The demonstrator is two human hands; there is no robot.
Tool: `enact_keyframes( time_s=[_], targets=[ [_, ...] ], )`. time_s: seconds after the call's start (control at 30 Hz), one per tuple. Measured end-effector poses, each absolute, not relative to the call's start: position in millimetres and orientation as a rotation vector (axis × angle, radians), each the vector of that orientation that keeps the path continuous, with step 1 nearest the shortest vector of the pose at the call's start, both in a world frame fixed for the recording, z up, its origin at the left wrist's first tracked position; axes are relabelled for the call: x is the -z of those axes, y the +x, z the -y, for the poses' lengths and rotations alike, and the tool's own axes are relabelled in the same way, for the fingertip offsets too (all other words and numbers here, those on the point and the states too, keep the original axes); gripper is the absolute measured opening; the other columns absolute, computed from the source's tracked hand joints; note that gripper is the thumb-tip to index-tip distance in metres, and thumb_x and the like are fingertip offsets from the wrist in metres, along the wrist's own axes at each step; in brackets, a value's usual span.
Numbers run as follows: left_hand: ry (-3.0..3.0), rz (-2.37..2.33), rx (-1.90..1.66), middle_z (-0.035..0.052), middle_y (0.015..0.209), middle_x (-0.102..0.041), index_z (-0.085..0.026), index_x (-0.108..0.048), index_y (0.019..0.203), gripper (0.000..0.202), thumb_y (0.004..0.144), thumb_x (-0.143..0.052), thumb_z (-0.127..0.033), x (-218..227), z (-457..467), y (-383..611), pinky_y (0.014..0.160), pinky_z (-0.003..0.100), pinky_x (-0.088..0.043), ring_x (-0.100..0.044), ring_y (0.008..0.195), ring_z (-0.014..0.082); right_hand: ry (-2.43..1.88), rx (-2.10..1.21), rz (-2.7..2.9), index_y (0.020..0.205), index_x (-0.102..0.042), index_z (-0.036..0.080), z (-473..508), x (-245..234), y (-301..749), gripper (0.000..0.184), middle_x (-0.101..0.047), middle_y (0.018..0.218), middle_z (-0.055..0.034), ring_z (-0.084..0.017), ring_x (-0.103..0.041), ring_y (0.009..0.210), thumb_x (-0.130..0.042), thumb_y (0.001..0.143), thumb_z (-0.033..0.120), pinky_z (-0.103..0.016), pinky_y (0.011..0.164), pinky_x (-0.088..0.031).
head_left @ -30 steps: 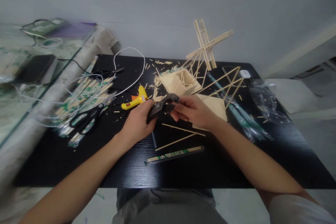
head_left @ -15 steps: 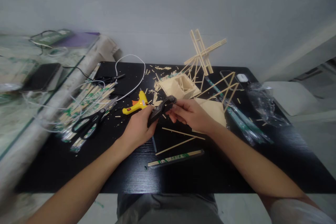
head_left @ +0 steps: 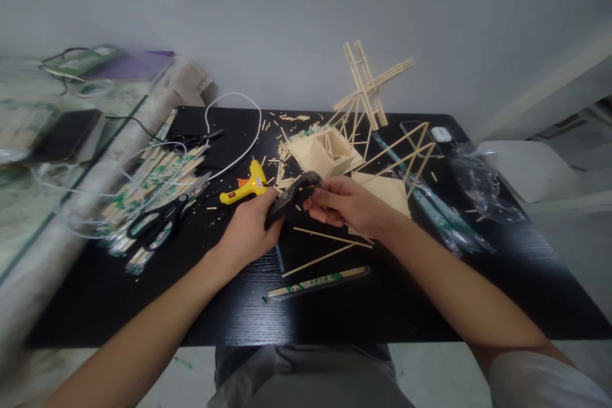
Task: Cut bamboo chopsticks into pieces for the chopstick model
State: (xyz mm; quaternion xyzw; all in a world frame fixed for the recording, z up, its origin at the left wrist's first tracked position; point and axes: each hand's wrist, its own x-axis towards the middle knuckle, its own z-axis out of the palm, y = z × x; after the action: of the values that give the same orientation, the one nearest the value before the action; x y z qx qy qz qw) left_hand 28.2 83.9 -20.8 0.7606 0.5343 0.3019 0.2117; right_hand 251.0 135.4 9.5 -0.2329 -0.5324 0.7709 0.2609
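Observation:
A black hand tool with a curved, rounded head [head_left: 292, 196] is gripped in my left hand [head_left: 251, 223], tilted up to the right; its exact kind is unclear. My right hand [head_left: 347, 204] is closed at the tool's head, fingertips pinched together. Whether they hold a small piece is hidden. Left of the tool lies a yellow glue gun [head_left: 246, 185]. Beyond both hands stands a wooden stick model [head_left: 329, 148] with a crossed, windmill-like top [head_left: 367, 86]. Two thin sticks [head_left: 329, 257] meet at an angle below my hands. Nearer me lies a wrapped pair of chopsticks [head_left: 315, 284].
Black-handled scissors [head_left: 165, 217] rest on a pile of wrapped chopsticks [head_left: 153, 182] at left, with a white cable [head_left: 261, 116] looping beside it. A triangular stick frame [head_left: 418, 153], flattened wrappers [head_left: 442, 213] and crumpled clear plastic [head_left: 482, 182] occupy the right. Cut stick bits lie scattered behind.
The camera view has shifted a little, so the table sits slightly higher in the picture. Both hands keep nearly the same pose at the black tool.

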Motion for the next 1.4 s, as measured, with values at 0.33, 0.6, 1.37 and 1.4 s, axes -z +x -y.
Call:
enact_keyframes(
  time_s=[0.33,0.6,1.37,1.4],
  targets=[
    [2.059,-1.517,-0.804,-0.0027,0.067,-0.053,-0.023,-0.046,0.080,0.014,0.089,-0.055,-0.018,20,-84,29,0.059,0.026,-0.036,-0.048,0.057,0.0147,-0.792,-1.979,1.455,0.084,-0.068,0.014,-136,-12,248,0.041,-0.057,0.062,0.0045,-0.004,-0.032,0.044,-0.072,0.094,0.054,-0.019,0.038,-0.021],
    [1.614,-1.407,-0.782,-0.0039,0.062,-0.049,-0.020,-0.056,0.078,0.023,0.091,-0.061,-0.037,22,-88,29,0.055,0.025,-0.035,-0.044,0.055,0.0117,-0.884,-1.943,1.425,0.088,-0.071,0.014,-134,-14,248,0.029,-0.058,0.067,0.0030,-0.004,-0.034,0.047,-0.067,0.098,0.040,-0.020,0.041,-0.022],
    [1.196,-0.861,-0.465,0.0032,0.067,-0.066,-0.011,-0.072,0.095,0.033,0.093,-0.068,-0.044,13,-88,27,0.054,0.024,-0.039,-0.060,0.057,0.0121,-0.995,-1.411,1.781,0.101,-0.073,0.018,-146,-18,261,0.043,-0.038,0.068,0.0082,-0.011,-0.036,0.062,-0.092,0.072,0.043,-0.028,0.058,-0.029],
    [1.213,-0.845,-0.442,0.0036,0.069,-0.067,-0.011,-0.072,0.095,0.033,0.093,-0.068,-0.043,12,-88,26,0.056,0.024,-0.041,-0.061,0.059,0.0126,-0.987,-1.445,1.818,0.095,-0.073,0.017,-147,-19,263,0.038,-0.040,0.068,0.0074,-0.011,-0.037,0.063,-0.092,0.072,0.042,-0.028,0.058,-0.029]
  ],
)
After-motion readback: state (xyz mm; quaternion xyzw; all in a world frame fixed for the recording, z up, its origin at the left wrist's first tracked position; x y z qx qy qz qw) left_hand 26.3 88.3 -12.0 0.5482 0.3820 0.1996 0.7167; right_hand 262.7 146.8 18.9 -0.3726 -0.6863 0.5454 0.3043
